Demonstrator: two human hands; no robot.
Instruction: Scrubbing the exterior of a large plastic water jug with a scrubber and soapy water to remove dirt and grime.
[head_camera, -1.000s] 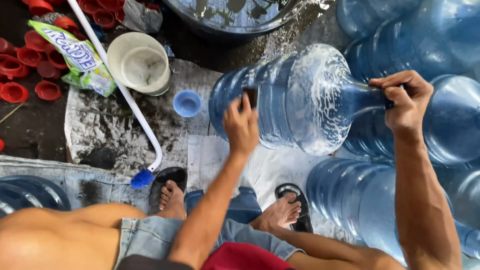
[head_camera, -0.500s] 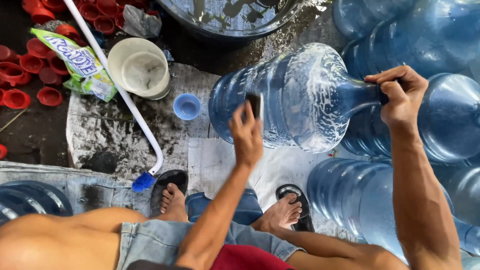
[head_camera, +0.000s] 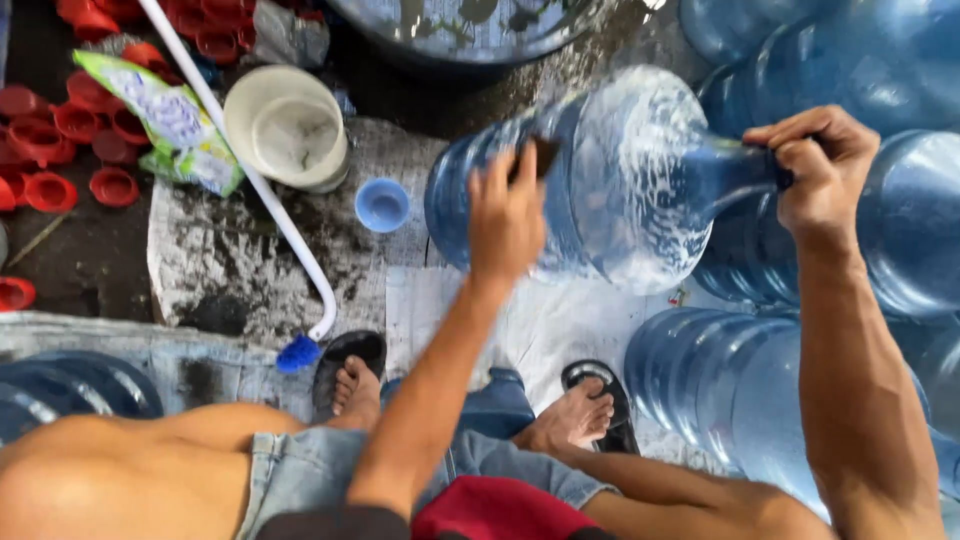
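A large blue water jug (head_camera: 600, 190) lies on its side above the ground, with water foaming inside near its shoulder. My right hand (head_camera: 815, 165) is closed around the jug's neck at the right. My left hand (head_camera: 505, 215) presses a small dark scrubbing pad against the jug's ribbed side. My two feet in black sandals (head_camera: 345, 365) rest on the wet ground below the jug.
Several more blue jugs (head_camera: 880, 90) crowd the right side and one lies at lower left (head_camera: 70, 395). A white pipe-handled brush (head_camera: 250, 180), a cream bowl (head_camera: 288, 125), a small blue cap (head_camera: 382, 205), a green packet (head_camera: 165, 120) and several red caps (head_camera: 70, 130) lie at the left. A dark basin (head_camera: 470, 25) stands at the top.
The jug has rolled a little in my hands and the foaming water inside has shifted. My left hand has slid along the jug's side with the pad.
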